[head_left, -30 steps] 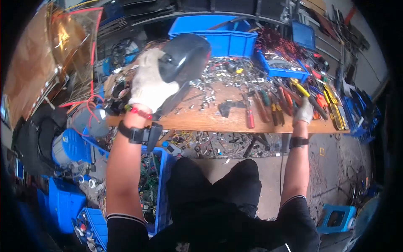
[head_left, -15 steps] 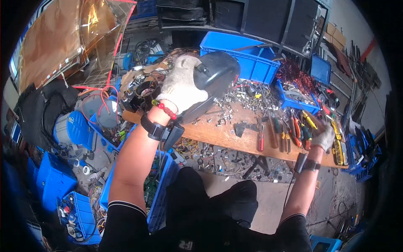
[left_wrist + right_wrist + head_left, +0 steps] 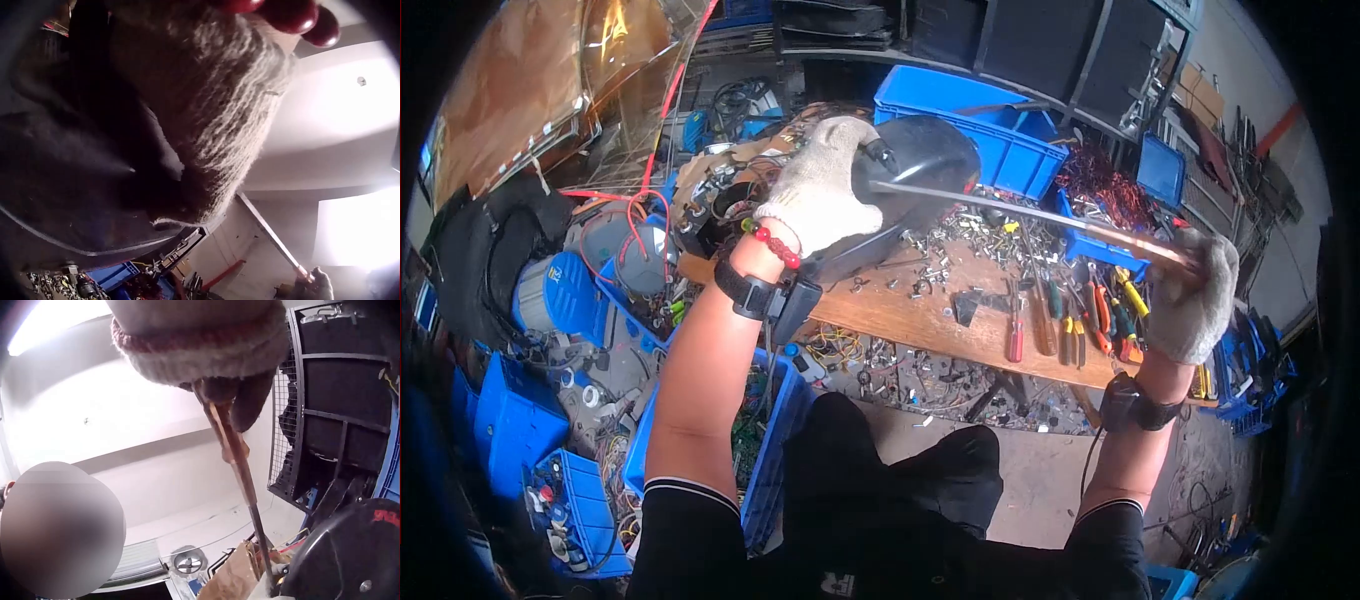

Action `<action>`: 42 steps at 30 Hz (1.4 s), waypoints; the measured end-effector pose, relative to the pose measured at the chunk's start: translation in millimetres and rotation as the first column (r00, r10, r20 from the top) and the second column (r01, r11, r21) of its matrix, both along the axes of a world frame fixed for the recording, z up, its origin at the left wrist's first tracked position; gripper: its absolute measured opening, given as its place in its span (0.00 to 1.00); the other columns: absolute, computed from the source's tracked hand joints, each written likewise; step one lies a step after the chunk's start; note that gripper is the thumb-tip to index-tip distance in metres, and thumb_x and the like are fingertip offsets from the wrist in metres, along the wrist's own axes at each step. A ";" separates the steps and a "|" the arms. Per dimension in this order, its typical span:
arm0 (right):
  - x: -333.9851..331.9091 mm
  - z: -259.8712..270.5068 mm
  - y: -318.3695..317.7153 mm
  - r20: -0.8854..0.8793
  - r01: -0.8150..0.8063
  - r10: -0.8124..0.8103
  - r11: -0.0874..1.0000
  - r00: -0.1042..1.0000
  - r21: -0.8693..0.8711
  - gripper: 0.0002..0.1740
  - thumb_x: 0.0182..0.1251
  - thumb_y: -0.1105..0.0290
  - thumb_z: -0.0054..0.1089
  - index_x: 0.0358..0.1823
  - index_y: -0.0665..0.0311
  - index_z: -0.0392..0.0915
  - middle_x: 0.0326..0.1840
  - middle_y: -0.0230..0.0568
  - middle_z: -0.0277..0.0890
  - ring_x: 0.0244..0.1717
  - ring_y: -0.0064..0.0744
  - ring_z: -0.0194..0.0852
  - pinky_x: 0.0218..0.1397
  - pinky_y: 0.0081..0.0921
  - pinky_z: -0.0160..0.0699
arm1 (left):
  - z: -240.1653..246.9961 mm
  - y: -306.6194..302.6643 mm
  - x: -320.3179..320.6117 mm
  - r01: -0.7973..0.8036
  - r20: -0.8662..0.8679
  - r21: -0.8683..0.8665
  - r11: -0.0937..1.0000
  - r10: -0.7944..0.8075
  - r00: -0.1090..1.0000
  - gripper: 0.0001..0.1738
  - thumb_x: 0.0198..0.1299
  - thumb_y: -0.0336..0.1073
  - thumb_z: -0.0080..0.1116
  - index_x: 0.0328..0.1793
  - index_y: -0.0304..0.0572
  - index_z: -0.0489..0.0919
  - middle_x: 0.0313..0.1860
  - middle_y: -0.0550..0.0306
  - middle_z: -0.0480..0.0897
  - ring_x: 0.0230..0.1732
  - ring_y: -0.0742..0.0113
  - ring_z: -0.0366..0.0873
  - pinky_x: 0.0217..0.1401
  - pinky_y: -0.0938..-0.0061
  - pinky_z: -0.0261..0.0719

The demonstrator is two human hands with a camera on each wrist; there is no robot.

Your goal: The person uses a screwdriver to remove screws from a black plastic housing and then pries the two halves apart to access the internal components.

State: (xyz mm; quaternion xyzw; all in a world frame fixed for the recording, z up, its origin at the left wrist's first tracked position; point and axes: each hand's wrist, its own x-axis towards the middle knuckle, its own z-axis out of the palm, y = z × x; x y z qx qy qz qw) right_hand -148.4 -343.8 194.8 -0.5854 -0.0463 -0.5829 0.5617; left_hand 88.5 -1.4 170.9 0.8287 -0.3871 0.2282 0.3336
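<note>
My left hand (image 3: 820, 195), in a white knit glove, grips a black rounded plastic housing (image 3: 915, 165) and holds it up above the wooden workbench (image 3: 900, 315). My right hand (image 3: 1195, 300), also gloved, holds a long screwdriver (image 3: 1040, 215) by its handle. The shaft runs left across the bench and its tip meets the housing beside my left hand. In the right wrist view the screwdriver (image 3: 240, 481) reaches down to the housing (image 3: 347, 556). The left wrist view is filled by the glove (image 3: 206, 119) and the dark housing (image 3: 69, 169).
The bench carries a heap of screws and metal bits (image 3: 970, 230) and a row of pliers and screwdrivers (image 3: 1090, 320). Blue bins (image 3: 990, 125) stand behind it. More blue crates (image 3: 520, 430), a motor (image 3: 550, 295) and wires lie on the floor at left.
My right hand has lifted off the row of tools with a long screwdriver and brought its tip to the housing. My left hand has kept the housing raised.
</note>
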 end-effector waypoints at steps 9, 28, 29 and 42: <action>24.0 -5.5 -2.7 0.023 -0.127 0.125 0.970 0.992 0.206 0.11 0.80 0.62 0.55 0.50 0.61 0.77 0.45 0.47 0.86 0.30 0.37 0.82 0.31 0.29 0.85 | -8.7 17.5 8.7 0.071 -0.025 -0.031 0.997 -0.072 0.997 0.40 0.36 0.33 0.75 0.62 0.44 0.75 0.64 0.46 0.76 0.71 0.45 0.72 0.77 0.60 0.70; -6.1 -1.1 40.3 0.137 0.033 0.009 0.951 0.991 -0.306 0.11 0.77 0.66 0.59 0.48 0.66 0.71 0.46 0.54 0.82 0.48 0.42 0.82 0.58 0.36 0.84 | -12.6 22.5 15.9 0.054 -0.025 -0.049 0.997 -0.055 0.998 0.41 0.38 0.34 0.74 0.65 0.41 0.74 0.67 0.44 0.76 0.73 0.45 0.71 0.79 0.60 0.69; -11.0 0.4 44.3 0.159 0.050 0.020 0.904 0.987 -0.424 0.12 0.76 0.65 0.61 0.47 0.66 0.71 0.46 0.55 0.82 0.46 0.44 0.83 0.54 0.37 0.86 | -12.7 22.1 15.6 0.051 -0.026 -0.050 0.997 -0.052 0.998 0.41 0.38 0.34 0.74 0.65 0.41 0.74 0.67 0.44 0.76 0.73 0.45 0.71 0.79 0.60 0.69; -71.9 51.6 13.1 0.097 0.245 -0.248 0.679 0.964 -0.693 0.22 0.71 0.61 0.65 0.61 0.66 0.79 0.58 0.53 0.81 0.57 0.58 0.84 0.68 0.56 0.82 | -7.6 13.7 2.2 0.067 -0.001 -0.034 0.997 -0.067 0.998 0.39 0.38 0.33 0.73 0.64 0.43 0.75 0.67 0.47 0.76 0.72 0.46 0.73 0.76 0.61 0.72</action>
